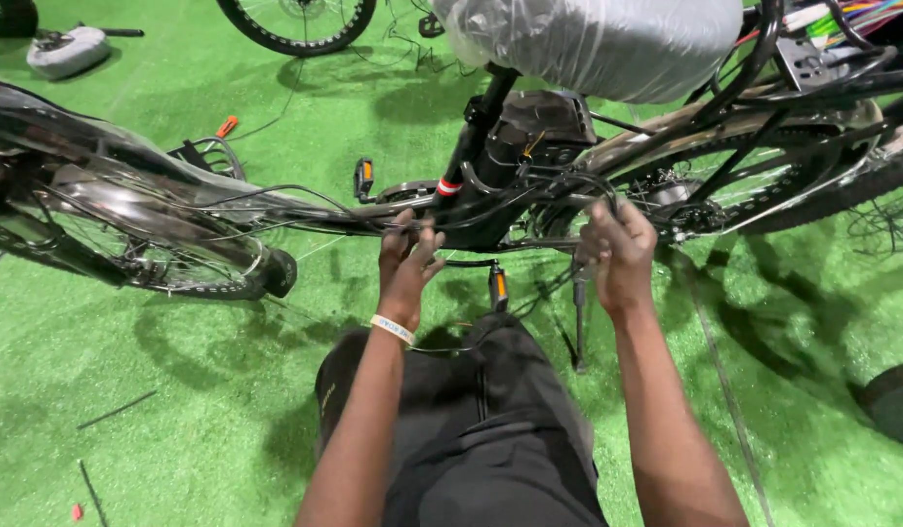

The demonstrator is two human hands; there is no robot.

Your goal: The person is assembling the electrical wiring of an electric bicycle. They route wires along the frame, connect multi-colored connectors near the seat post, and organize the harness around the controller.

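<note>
A: Thin black rubber-sheathed cables (490, 207) run along the black tubular metal bicycle frame (471, 146), just under the seat wrapped in clear crinkled plastic film (593, 39). Both hands are on them?

B: Yes. The left hand (407, 259) has its grip half closed, fingertips pinching a cable near the frame's middle. The right hand (619, 249) is curled tight round a looped bundle of the same cables, beside the spoked rear wheel (763, 185).

A: How would you handle that well?

B: I'd judge the cables are pliant but kink easily, so bend them in broad curves and keep them flat against the tube. Hold one end steady while the other hand feeds slack, and keep the loop away from the spokes and the black pedal with orange reflector (497, 286).

A: And underfoot?

B: Green artificial turf floor (178, 390), fibrous and soft; small loose pieces would hide in it. The slim metal kickstand (578, 322) props the bicycle upright on it.
</note>
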